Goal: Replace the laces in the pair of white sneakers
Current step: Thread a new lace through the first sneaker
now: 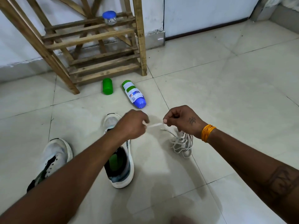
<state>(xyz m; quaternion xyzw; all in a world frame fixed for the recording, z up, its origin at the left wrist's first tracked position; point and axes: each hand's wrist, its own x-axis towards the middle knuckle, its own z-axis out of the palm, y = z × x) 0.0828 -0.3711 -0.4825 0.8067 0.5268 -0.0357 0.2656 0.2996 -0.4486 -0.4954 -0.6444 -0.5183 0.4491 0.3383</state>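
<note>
Hands [155, 123] stretch one lace [154, 125] above two sneakers [119, 162].

Both hands are raised over the tiled floor [226, 94]. The left hand [132, 125] and the right hand [182, 120] pinch a short stretch of white lace [154, 125] between them, and a bundle of laces [182, 143] hangs below the right hand. Two white sneakers [120, 167] [54, 156] stand on the floor at left. A green bottle [133, 93] lies near a wooden rack [97, 46], beside a green cap [107, 86].
</note>
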